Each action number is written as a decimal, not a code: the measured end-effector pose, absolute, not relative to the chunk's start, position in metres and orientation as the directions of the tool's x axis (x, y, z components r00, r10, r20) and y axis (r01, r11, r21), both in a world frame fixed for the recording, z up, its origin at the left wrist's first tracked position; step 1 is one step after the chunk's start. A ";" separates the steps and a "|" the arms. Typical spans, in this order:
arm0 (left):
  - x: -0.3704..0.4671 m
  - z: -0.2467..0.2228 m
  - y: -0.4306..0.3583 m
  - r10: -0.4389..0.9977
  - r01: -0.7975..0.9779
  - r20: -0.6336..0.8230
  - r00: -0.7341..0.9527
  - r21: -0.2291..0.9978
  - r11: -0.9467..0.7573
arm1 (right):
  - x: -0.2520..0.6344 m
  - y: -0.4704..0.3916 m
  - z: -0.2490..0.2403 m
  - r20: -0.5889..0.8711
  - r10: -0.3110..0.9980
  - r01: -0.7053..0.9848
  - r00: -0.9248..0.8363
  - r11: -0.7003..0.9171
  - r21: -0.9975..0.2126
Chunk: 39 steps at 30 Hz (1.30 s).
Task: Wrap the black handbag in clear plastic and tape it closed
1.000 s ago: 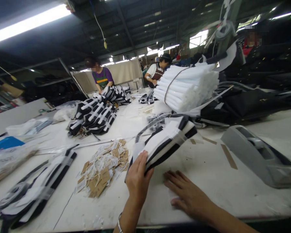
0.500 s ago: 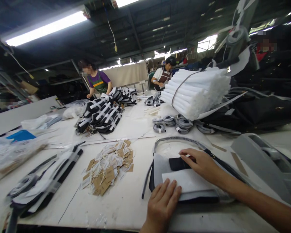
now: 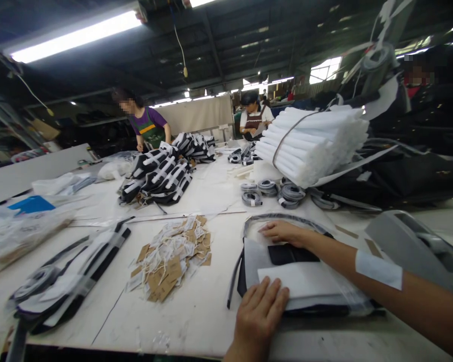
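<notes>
In front of me lies a flat black-and-grey fabric piece (image 3: 251, 259), perhaps a bag, with a dark strap (image 3: 292, 217) looped over its far side. A folded white sheet (image 3: 302, 281) rests on it, and beyond that sits a small black patch (image 3: 292, 255). My left hand (image 3: 262, 311) lies flat with fingers stretched over the sheet's near left corner. Past the black patch, my right hand (image 3: 285, 234) extends its fingers to the left, inside the strap's loop; nothing shows in them. A pale rectangular patch (image 3: 378, 269) is on my right forearm.
Brown and white string tags (image 3: 173, 261) form a heap left of the fabric piece. Another strapped piece (image 3: 75, 276) lies farther left. Behind are stacked black-and-white pieces (image 3: 156, 176), coiled straps (image 3: 268, 188) and a tied white bundle (image 3: 311, 146). Two people work across the table.
My right hand has moved away from the black patch, farther back and left toward the strap loop. The left hand stays on the white sheet. The view has shifted slightly.
</notes>
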<state>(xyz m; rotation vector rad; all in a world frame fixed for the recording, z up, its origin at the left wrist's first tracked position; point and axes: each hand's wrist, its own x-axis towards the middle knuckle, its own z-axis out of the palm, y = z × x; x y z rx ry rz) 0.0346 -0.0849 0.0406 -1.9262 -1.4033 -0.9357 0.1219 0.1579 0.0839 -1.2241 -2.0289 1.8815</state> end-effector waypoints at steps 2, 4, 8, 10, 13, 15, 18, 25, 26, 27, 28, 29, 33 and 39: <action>0.035 0.039 -0.085 0.556 0.958 0.808 0.195 -0.036 -0.284 | 0.128 0.154 0.092 -0.370 0.598 0.366 -0.711 -0.134 -0.921; 0.035 0.039 -0.085 0.562 0.957 0.804 0.195 -0.031 -0.287 | 0.133 0.150 0.099 -0.304 0.582 0.263 -0.754 -0.157 -0.952; 0.034 0.040 -0.088 0.599 0.955 0.776 0.198 -0.014 -0.297 | 0.138 0.140 0.113 -0.164 0.596 0.096 -0.786 -0.145 -0.985; 0.033 0.040 -0.089 0.627 0.953 0.753 0.200 0.000 -0.304 | 0.145 0.130 0.122 -0.124 0.588 0.068 -0.799 -0.115 -0.991; 0.032 0.041 -0.092 0.670 0.949 0.713 0.206 0.022 -0.315 | 0.165 0.104 0.137 -0.001 0.550 0.061 -0.835 0.092 -0.994; 0.032 0.042 -0.092 0.691 0.946 0.691 0.213 0.032 -0.324 | 0.186 0.082 0.143 0.204 0.591 0.072 -0.781 0.409 -0.910; 0.031 0.044 -0.090 0.720 0.943 0.664 0.204 0.065 -0.327 | 0.221 0.045 0.134 0.537 0.515 0.134 -0.668 0.793 -0.594; 0.031 0.047 -0.080 0.778 0.948 0.594 0.205 0.077 -0.308 | 0.254 -0.014 0.054 0.476 0.247 0.163 -0.844 0.964 -0.212; 0.030 0.046 -0.079 0.777 0.950 0.595 0.206 0.069 -0.305 | 0.250 -0.016 0.046 0.473 0.289 0.226 -0.832 0.956 -0.188; 0.029 0.045 -0.078 0.777 0.952 0.596 0.203 0.068 -0.300 | 0.244 -0.016 0.041 0.478 0.315 0.269 -0.820 0.949 -0.163; 0.029 0.044 -0.077 0.779 0.952 0.594 0.200 0.069 -0.297 | 0.239 -0.015 0.038 0.484 0.320 0.292 -0.814 0.947 -0.134; 0.028 0.044 -0.076 0.782 0.953 0.591 0.197 0.072 -0.294 | 0.234 -0.014 0.036 0.490 0.312 0.301 -0.814 0.948 -0.105; 0.028 0.047 -0.075 0.787 0.969 0.586 0.193 0.014 -0.248 | 0.230 -0.006 0.027 0.532 0.253 0.294 -0.808 0.956 -0.008; 0.028 0.051 -0.065 0.835 0.965 0.485 0.259 -0.083 -0.251 | 0.238 0.009 -0.023 0.694 0.266 0.125 -0.669 0.961 -0.248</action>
